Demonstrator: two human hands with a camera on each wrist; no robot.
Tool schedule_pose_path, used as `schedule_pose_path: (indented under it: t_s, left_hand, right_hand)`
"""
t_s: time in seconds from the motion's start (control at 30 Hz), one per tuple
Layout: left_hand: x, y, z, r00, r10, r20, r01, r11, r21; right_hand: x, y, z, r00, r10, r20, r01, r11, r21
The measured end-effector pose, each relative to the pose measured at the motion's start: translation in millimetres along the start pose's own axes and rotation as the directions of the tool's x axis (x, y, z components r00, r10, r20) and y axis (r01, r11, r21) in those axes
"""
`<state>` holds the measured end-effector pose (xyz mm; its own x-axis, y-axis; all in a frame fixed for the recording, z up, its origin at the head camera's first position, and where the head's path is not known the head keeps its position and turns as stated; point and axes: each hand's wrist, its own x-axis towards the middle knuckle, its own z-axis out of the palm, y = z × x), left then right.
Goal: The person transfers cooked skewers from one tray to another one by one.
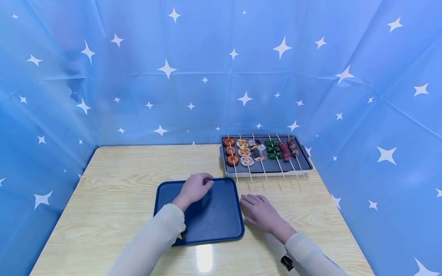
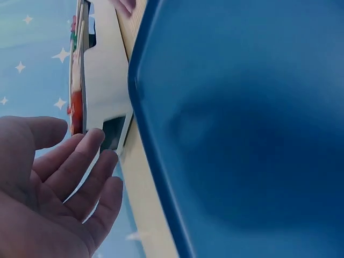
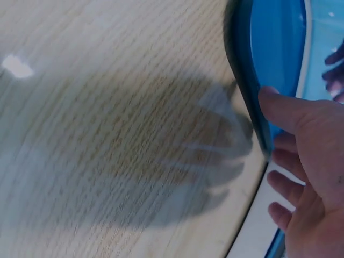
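A dark blue rectangular tray (image 1: pixel 221 218) lies flat on the wooden table. My left hand (image 1: pixel 196 187) hovers over its far part, holding nothing, with fingers loosely bent toward the far rim. In the left wrist view, the fingers of that hand (image 2: pixel 70 177) are spread a little beyond the tray's rim (image 2: pixel 148 126). Beside the tray's right edge is my right hand (image 1: pixel 260 212), palm down with relaxed fingers. The right wrist view puts its thumb (image 3: pixel 285 110) right at the rim, the other fingers loosely bent below.
Behind the tray, at the back right, stands a grey griddle (image 1: pixel 304 163) bearing several skewers: round red-orange slices (image 1: pixel 230 150), lotus root slices (image 1: pixel 244 152), silvery fish-like pieces (image 1: pixel 259 152), green peppers (image 1: pixel 273 149) and meat (image 1: pixel 285 151). Their sticks overhang its front. Blue star-patterned curtains (image 1: pixel 193 88) surround the table (image 1: pixel 114 199).
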<state>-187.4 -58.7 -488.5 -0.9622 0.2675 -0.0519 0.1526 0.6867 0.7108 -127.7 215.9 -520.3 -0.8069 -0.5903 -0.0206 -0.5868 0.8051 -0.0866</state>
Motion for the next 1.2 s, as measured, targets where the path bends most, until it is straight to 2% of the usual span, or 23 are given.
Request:
schedule_pose_path:
  t_s: [0.17,0.37,0.5,0.67,0.77,0.83,0.9,0.97,1.03,1.2]
  left_hand:
    - [11.1,14.7,17.2,1.0,0.01,0.018,-0.008,0.997,-0.078]
    - [18.8,31.9,35.3,0.999,-0.001,0.046,0.008,0.986,-0.166]
    - [21.4,41.6,41.1,0.997,-0.04,0.069,0.057,0.963,-0.265]
    - [26.0,47.9,45.8,0.992,-0.076,0.104,0.107,0.937,-0.334]
    - [30.4,47.1,50.6,0.984,-0.103,0.146,0.155,0.896,-0.417]
    - [32.0,46.8,53.5,0.977,-0.124,0.173,0.194,0.854,-0.483]
    - [33.6,47.1,55.4,0.969,-0.143,0.201,0.233,0.802,-0.55]
    - [34.9,47.4,56.7,0.964,-0.152,0.22,0.255,0.767,-0.589]
    - [36.5,46.9,57.8,0.96,-0.161,0.229,0.27,0.748,-0.606]
    - [38.7,43.1,59.0,0.96,-0.174,0.22,0.274,0.743,-0.61]
  right_hand:
    - [3,-1,0,0.998,0.004,0.057,-0.005,1.0,0.016]
    - [3,-1,-1,0.997,-0.01,0.072,0.007,0.999,0.042]
    - [4,-1,-1,0.995,-0.032,0.097,0.028,0.999,0.037]
    - [6,-2,-1,0.992,-0.045,0.115,0.043,0.999,0.022]
    - [6,-2,-1,0.992,-0.042,0.118,0.04,0.999,0.022]
    - [6,-2,-1,0.992,-0.041,0.123,0.038,0.999,0.022]
    - [6,-1,0,0.992,-0.041,0.123,0.04,0.999,0.015]
    - [6,-1,1,0.992,-0.041,0.122,0.04,0.999,0.009]
    - [6,-1,1,0.992,-0.041,0.12,0.04,0.999,0.01]
    - [5,0,2,0.993,-0.042,0.112,0.041,0.999,0.004]
